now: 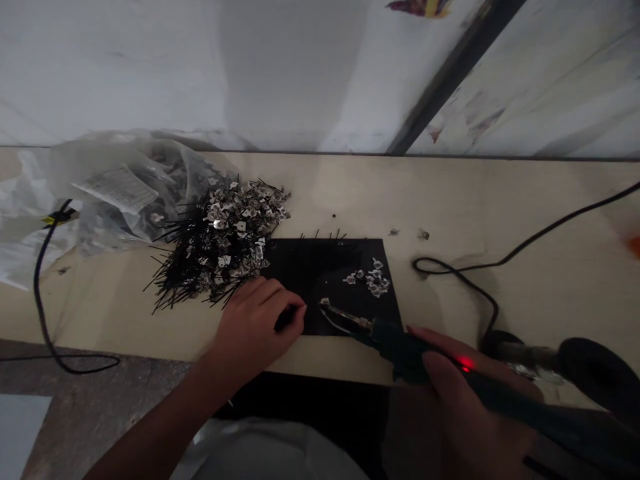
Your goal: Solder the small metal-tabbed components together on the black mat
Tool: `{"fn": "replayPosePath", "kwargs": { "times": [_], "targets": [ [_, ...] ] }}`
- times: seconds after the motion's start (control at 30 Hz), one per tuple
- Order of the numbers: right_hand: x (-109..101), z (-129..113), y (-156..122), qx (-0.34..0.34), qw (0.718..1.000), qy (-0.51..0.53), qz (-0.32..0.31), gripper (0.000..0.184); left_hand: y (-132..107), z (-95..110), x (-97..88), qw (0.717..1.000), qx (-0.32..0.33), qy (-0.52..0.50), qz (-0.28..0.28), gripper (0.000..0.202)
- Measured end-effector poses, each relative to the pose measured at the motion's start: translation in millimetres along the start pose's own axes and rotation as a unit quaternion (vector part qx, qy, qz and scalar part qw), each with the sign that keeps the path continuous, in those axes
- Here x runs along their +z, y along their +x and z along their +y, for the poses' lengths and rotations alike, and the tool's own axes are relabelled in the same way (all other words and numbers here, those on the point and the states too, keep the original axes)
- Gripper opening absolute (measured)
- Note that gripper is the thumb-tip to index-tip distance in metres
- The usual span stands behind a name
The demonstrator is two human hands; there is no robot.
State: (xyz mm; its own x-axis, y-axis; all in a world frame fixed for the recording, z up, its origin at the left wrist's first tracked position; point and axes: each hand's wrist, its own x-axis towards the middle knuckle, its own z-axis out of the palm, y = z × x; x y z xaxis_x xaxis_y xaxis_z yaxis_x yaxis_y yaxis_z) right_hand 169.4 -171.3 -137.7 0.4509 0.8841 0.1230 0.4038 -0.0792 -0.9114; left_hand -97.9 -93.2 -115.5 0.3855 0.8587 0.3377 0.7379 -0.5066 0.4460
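My right hand [465,400] is wrapped round a dark green soldering gun [405,347] with a lit red lamp on its body. Its narrow tip points left over a black mat [300,267], touching or almost touching a small metal piece [325,302]. My left hand [263,320] rests at the mat's left edge, thumb and forefinger pinched together a little left of the tip. Whatever lies in that pinch is hidden or too small to name. Just beyond it is a heap of small metal terminals with black wires [225,233]. Several silvery metal pieces [375,280] lie on the mat's right side.
A clear plastic bag [135,187] with a white label lies at the back left. Black cables run at the left [40,287] and right [480,267]. A black reel [595,373] stands at the right front. The wall [300,73] borders the wooden table [525,213].
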Motion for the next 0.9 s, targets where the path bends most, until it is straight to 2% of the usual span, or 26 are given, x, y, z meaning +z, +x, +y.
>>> {"fn": "replayPosePath", "kwargs": {
  "times": [0.3, 0.43, 0.6, 0.77, 0.9],
  "targets": [
    [-0.9, 6.1, 2.8, -0.008, 1.000, 0.000, -0.003, 0.018, -0.8, -1.9, 1.1, 1.000, 0.007, -0.009, 0.002, 0.012],
    [3.6, -5.0, 1.4, -0.005, 1.000, 0.008, 0.007, 0.015, -0.2, -1.6, 1.2, 1.000, 0.011, -0.008, 0.005, 0.011],
    [10.8, -22.5, -0.2, 0.037, 0.999, 0.009, 0.026, 0.017, 0.4, -1.2, 1.0, 1.000, 0.011, -0.006, 0.002, 0.011],
    [5.9, -10.1, 0.5, 0.026, 0.999, 0.024, 0.021, 0.020, 0.0, -1.2, 1.5, 1.000, 0.007, -0.004, 0.003, 0.011],
    [5.5, -2.8, -1.5, 0.061, 0.994, 0.074, 0.053, 0.024, -0.6, -1.5, 2.1, 1.000, 0.009, 0.001, 0.007, 0.010]
  ]
}}
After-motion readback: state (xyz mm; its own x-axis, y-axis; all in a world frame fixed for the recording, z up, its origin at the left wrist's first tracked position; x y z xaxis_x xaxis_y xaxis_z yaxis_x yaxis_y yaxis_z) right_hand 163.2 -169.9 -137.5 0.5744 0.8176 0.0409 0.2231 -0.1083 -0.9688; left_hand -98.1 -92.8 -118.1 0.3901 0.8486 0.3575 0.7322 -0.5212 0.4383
